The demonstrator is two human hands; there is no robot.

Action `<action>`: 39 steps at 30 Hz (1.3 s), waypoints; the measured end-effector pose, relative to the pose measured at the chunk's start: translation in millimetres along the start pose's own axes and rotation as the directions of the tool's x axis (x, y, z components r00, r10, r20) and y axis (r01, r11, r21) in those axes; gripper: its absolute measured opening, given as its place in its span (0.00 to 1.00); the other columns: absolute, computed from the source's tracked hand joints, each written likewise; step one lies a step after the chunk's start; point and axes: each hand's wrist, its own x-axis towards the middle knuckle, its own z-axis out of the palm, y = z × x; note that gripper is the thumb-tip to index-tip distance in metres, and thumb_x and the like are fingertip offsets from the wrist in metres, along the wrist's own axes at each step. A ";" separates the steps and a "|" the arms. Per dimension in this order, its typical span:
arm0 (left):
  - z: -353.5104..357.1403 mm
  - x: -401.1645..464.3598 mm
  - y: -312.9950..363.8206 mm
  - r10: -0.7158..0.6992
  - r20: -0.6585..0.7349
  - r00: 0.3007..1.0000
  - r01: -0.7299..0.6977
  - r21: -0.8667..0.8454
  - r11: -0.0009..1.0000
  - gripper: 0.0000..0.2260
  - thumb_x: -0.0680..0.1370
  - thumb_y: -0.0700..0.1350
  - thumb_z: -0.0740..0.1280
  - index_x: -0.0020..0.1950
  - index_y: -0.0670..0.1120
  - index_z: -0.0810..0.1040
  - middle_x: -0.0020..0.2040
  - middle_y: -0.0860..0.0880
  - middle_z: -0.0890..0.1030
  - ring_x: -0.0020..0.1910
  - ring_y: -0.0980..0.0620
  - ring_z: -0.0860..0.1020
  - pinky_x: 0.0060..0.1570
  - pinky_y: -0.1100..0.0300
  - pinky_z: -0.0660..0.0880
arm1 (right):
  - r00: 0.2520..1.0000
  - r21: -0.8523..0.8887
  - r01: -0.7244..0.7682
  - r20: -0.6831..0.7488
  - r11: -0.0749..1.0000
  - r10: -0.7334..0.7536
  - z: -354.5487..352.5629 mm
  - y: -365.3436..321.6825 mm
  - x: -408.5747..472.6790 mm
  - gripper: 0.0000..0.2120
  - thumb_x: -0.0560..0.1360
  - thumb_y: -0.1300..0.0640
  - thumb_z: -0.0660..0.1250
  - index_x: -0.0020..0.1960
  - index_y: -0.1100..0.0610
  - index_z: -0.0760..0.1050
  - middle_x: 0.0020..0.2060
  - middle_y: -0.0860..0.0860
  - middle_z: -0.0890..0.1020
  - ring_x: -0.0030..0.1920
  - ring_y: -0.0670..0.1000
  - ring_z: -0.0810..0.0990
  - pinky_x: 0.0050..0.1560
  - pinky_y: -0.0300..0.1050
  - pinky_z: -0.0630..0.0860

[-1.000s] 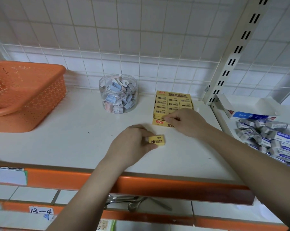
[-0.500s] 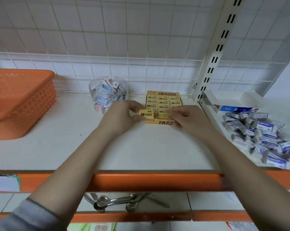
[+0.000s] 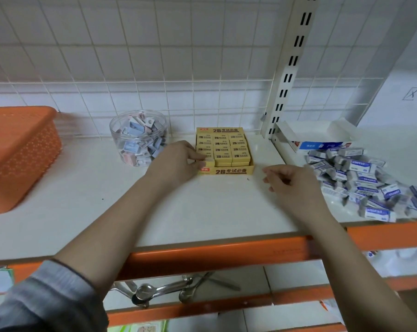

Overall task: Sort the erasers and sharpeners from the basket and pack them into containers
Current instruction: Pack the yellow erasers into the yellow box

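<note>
Erasers in yellow sleeves fill the yellow display box [image 3: 226,170] at the twelve o'clock spot of the white shelf [image 3: 202,212], packed in tidy rows, and the left hand [image 3: 176,164] is right at the box's near-left corner, fingertips pinching one yellow eraser [image 3: 208,161] that sits in the front row at that corner. Over at three o'clock from the box, the right hand [image 3: 291,183] hangs just above the shelf, fingers loosely curled, holding nothing, clear of the box. At ten o'clock from the box stands the clear round tub [image 3: 139,137], loaded with small sharpeners in blue, pink and grey. Far out at nine o'clock, the orange basket [image 3: 20,152] rests on the shelf. Away at three o'clock, past the upright post [image 3: 286,77], a loose heap of blue-and-white erasers [image 3: 361,178] spreads across the neighbouring shelf, with an open white-and-blue carton [image 3: 320,140] lying just behind the heap.
</note>
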 end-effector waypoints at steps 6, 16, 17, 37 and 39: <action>6.6 -4.9 3.0 0.199 0.040 0.979 -0.194 0.480 0.855 0.17 0.82 0.52 0.53 0.69 0.53 0.71 0.74 0.50 0.63 0.67 0.47 0.66 0.62 0.51 0.68 | 1.000 0.003 0.011 -0.006 1.000 -0.011 5.6 -0.6 -3.2 0.10 0.76 0.59 0.64 0.44 0.45 0.79 0.38 0.48 0.84 0.40 0.52 0.81 0.42 0.44 0.76; 16.1 -7.8 -14.3 0.267 0.171 0.948 -0.317 0.520 0.793 0.21 0.83 0.49 0.50 0.76 0.46 0.57 0.75 0.51 0.61 0.73 0.51 0.60 0.67 0.54 0.65 | 0.995 -0.396 0.096 0.023 0.913 -0.094 12.0 -22.5 25.4 0.12 0.79 0.54 0.60 0.57 0.56 0.79 0.48 0.53 0.83 0.47 0.54 0.80 0.43 0.43 0.72; 14.2 -5.2 -13.1 0.281 0.175 0.944 -0.331 0.511 0.793 0.21 0.82 0.50 0.51 0.74 0.45 0.61 0.73 0.49 0.65 0.72 0.49 0.62 0.65 0.52 0.67 | 0.994 -0.442 0.109 0.041 0.890 -0.102 14.2 -23.2 32.0 0.14 0.79 0.53 0.59 0.59 0.57 0.78 0.49 0.54 0.83 0.50 0.55 0.80 0.44 0.43 0.72; 3.4 -32.0 -9.2 0.102 0.238 0.966 -0.170 0.287 0.943 0.23 0.80 0.47 0.54 0.76 0.51 0.58 0.75 0.57 0.59 0.70 0.51 0.65 0.63 0.53 0.70 | 0.931 -0.738 0.331 0.358 0.588 -0.076 42.9 -24.6 72.2 0.18 0.80 0.59 0.51 0.69 0.61 0.61 0.31 0.51 0.66 0.36 0.56 0.70 0.35 0.47 0.70; 0.2 -35.4 -9.3 0.115 0.252 0.961 -0.186 0.282 0.941 0.23 0.81 0.47 0.53 0.76 0.50 0.57 0.76 0.57 0.56 0.72 0.52 0.63 0.66 0.55 0.66 | 0.917 -0.714 0.375 0.381 0.592 -0.122 39.8 -21.0 71.9 0.18 0.81 0.56 0.50 0.69 0.60 0.62 0.34 0.52 0.68 0.39 0.57 0.71 0.39 0.49 0.72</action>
